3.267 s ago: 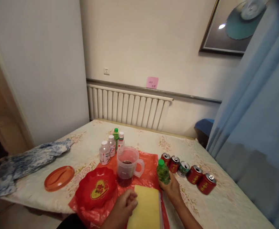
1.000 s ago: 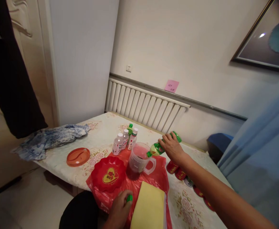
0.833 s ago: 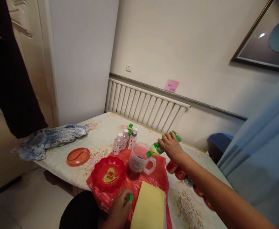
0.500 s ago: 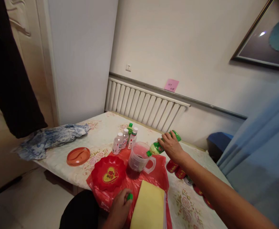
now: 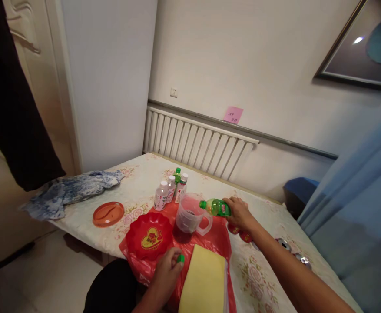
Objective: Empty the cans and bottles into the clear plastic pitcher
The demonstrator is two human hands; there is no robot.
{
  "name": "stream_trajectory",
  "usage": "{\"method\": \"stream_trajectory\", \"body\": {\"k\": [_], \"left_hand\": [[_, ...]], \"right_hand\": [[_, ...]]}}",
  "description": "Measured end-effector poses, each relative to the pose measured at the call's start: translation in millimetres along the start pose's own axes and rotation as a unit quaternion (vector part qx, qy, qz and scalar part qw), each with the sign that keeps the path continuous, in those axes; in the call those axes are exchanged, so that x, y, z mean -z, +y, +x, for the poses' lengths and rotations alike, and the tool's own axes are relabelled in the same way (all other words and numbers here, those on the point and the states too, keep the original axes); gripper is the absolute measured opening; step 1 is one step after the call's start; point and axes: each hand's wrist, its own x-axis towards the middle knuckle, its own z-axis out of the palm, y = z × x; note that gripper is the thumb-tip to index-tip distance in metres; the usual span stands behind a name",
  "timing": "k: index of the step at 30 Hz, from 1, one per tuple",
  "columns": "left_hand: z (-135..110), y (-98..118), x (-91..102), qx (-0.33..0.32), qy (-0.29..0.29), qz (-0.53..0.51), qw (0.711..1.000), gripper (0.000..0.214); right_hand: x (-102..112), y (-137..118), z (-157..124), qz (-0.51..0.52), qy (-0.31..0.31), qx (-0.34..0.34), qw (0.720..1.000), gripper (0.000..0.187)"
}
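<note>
My right hand (image 5: 240, 213) is wrapped round a green plastic bottle (image 5: 218, 207), held nearly level with its mouth by the rim of a clear pitcher (image 5: 186, 224). Dark liquid fills the pitcher's lower part. Between the fingers of my left hand (image 5: 168, 271) is a green bottle cap (image 5: 180, 259). That hand is just in front of a red scalloped plate (image 5: 134, 237) and left of a yellow pad (image 5: 203, 278). Pitcher, plate and pad rest on a red plastic bag (image 5: 221, 234).
Several small bottles (image 5: 160, 198) stand behind the pitcher. Drink cans (image 5: 284, 244) lie beyond my right forearm. An orange lid (image 5: 108, 214) and a blue-patterned cloth (image 5: 79, 187) lie on the left of the flowered tablecloth (image 5: 253, 278). A radiator (image 5: 190, 141) runs along the wall.
My right hand has lowered, bringing the bottle from a steep downward tilt to nearly level, and its mouth has risen. My left hand has barely moved, still holding the cap.
</note>
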Motion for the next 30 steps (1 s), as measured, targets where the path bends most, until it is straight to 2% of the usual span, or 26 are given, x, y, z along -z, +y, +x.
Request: {"method": "stream_trajectory", "body": {"k": [4, 7, 10, 14, 17, 20, 26, 30], "left_hand": [[7, 17, 2.0, -0.002, -0.015, -0.013, 1.000, 0.023], [14, 35, 4.1, -0.023, -0.004, -0.013, 1.000, 0.029], [20, 55, 4.5, -0.057, 0.002, -0.001, 0.998, 0.035], [21, 75, 1.6, -0.116, -0.019, 0.028, 0.993, 0.035], [18, 81, -1.1, -0.149, -0.040, 0.060, 0.986, 0.033], [14, 82, -2.5, -0.165, -0.059, 0.089, 0.980, 0.032], [8, 87, -1.6, -0.208, -0.088, 0.126, 0.966, 0.026], [6, 87, -0.1, -0.229, -0.106, 0.142, 0.957, 0.024]], "right_hand": [[-14, -2, -23, 0.112, 0.013, -0.014, 0.994, 0.044], [-25, -9, -47, 0.247, 0.038, -0.010, 0.968, 0.045], [-34, -23, -75, 0.312, 0.039, -0.011, 0.949, 0.047], [-40, -47, -107, 0.353, 0.018, -0.026, 0.935, 0.054], [-38, -61, -121, 0.370, 0.014, -0.031, 0.929, 0.050], [-35, -68, -128, 0.379, 0.013, -0.037, 0.924, 0.044], [-34, -71, -134, 0.402, 0.010, -0.037, 0.915, 0.058], [-32, -75, -138, 0.406, 0.010, -0.045, 0.913, 0.055]]}}
